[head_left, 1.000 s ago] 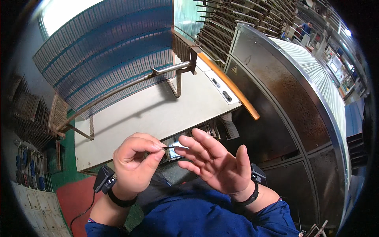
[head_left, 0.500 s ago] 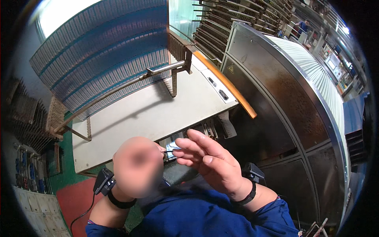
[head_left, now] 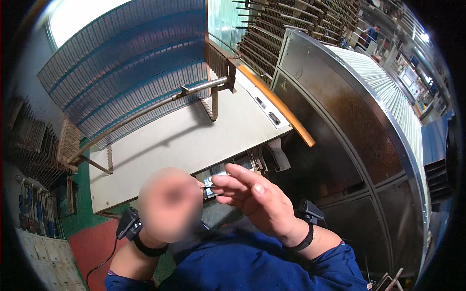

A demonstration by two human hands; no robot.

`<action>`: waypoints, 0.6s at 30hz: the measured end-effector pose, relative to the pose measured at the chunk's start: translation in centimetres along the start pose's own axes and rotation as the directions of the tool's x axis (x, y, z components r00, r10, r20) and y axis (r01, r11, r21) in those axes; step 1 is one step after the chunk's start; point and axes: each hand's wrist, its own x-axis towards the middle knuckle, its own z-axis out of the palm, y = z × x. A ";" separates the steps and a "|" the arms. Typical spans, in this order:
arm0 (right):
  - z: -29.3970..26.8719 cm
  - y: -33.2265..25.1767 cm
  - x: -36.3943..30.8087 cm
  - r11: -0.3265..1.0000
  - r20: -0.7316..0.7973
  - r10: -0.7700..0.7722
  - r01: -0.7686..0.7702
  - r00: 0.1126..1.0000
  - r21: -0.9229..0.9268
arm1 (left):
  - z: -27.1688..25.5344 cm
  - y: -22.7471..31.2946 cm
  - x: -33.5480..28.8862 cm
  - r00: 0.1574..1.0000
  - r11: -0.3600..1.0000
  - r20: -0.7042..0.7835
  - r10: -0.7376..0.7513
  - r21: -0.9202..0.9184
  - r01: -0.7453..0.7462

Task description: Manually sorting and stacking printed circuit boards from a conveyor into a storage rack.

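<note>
Two hands, nearest us: the left hand (head_left: pixel 170 206) is largely blurred out, the right hand (head_left: pixel 259 201) clear; both are raised in front of the body, short of the bench (head_left: pixel 160 150).
Left grip: closed on a thin dark strip (head_left: pixel 208 186), we judge, since it juts from the fingertip edge; finger detail cannot be read.
Right grip: open, fingers extended and thumb free; probably kept loose to steady or feel the strip's far end. Contact cannot be confirmed.
Strip position: in the gap between the hands, roughly level, clear of the bench; held there presumably for a close look at a small part.
Blue ribbed panel (head_left: pixel 131 72): standing in a metal rack (head_left: pixel 145 109) on the bench; we take the comb-like slots to be keeping it upright.
Small dark items (head_left: pixel 274 118): on a white sheet at the bench's right end, likely set aside within reach.
Metal cabinet (head_left: pixel 335 140): right of the bench, beyond the orange bar (head_left: pixel 276 104).
Farthest: a person in blue (head_left: pixel 372 33), upper right, well apart.
</note>
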 end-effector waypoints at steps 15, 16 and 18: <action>0.9 -1.6 0.2 0.892 -0.041 0.025 -0.003 0.999 0.452 | 0.0 0.2 -0.4 0.999 0.997 0.041 -0.034 0.072 0.031; 0.9 -1.6 0.2 0.887 -0.042 0.016 0.006 0.999 0.462 | 0.0 0.2 -0.4 0.999 0.997 0.045 -0.027 0.080 0.023; 0.9 -1.6 0.1 0.882 -0.046 0.007 0.016 0.999 0.471 | 0.1 0.1 -0.3 0.998 0.996 0.051 -0.021 0.087 0.017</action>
